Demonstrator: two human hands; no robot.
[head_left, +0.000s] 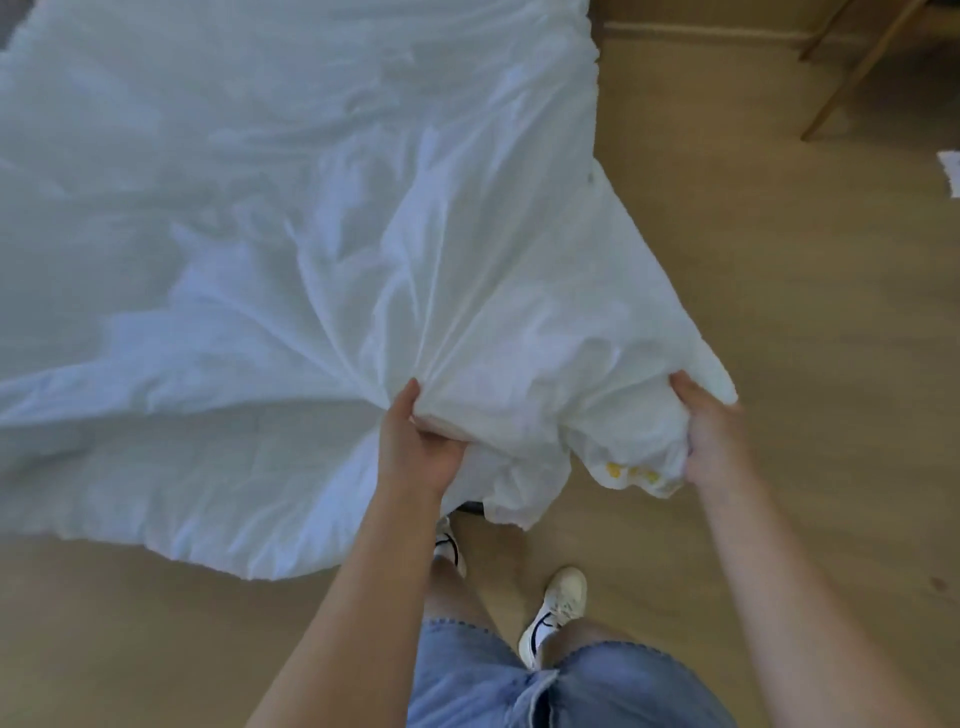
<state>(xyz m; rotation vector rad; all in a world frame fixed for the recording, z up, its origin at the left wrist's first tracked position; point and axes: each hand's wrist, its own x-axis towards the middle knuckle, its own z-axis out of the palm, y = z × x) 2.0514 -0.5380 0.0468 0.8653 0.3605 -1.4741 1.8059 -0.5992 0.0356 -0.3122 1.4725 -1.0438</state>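
so the duvet lies spread wide and white, covering whatever it rests on, with its near corner lifted off toward the person. the left hand has a fistful of it, thumb on top and fingers curled underneath, and creases fan out from that pinch. the right hand clamps the outer end of the bunched corner, thumb over the top; its fingers go behind the cloth, so how far they wrap i can't say. between the hands the fabric is rolled into a thick wad, and a few yellow marks show on its underside, too blurred to read. something dark peeks from under the hanging edge just beside the left wrist, mostly hidden. the far side of the duvet runs out of view at the top and left. below, on the floor, stand two sneakers, the left one half covered by the forearm, under denim shorts. wooden legs cross the upper right corner, cut off, and a white scrap sits at the right edge.
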